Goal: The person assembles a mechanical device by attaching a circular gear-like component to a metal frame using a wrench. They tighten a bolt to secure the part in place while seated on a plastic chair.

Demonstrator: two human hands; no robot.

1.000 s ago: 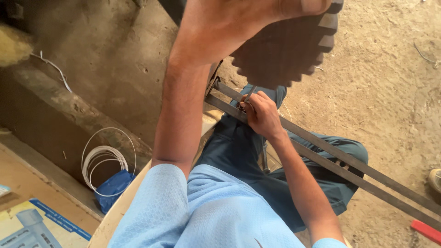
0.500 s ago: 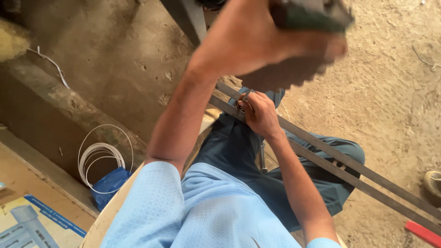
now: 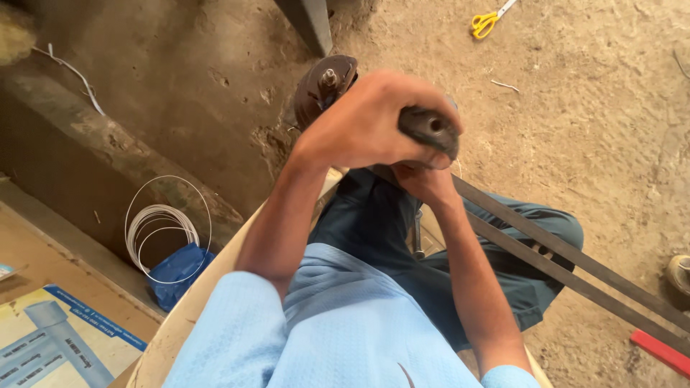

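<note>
My left hand (image 3: 366, 122) is closed around the dark handle (image 3: 431, 133) of a hand-held power tool. Its round dark head (image 3: 323, 90) points away from me, over the dirt floor. Directly beneath it, my right hand (image 3: 425, 181) is mostly hidden and rests at the near end of two long flat metal bars (image 3: 568, 262). Its fingers seem to be wrapped around them. The bars lie across my lap in dark blue trousers and run out to the lower right. I am seated and wear a light blue shirt.
Yellow scissors (image 3: 489, 20) lie on the dirt at the top right. A coil of white wire (image 3: 164, 226) sits on a blue bag (image 3: 176, 271) by a concrete ledge on the left. Also in view are a printed cardboard box (image 3: 57, 338), a red strip (image 3: 661, 352), a shoe (image 3: 679, 273) and a metal post (image 3: 309, 25).
My left hand has brought the tool down from close to the camera to just above my right hand. My right hand has stayed on the bars.
</note>
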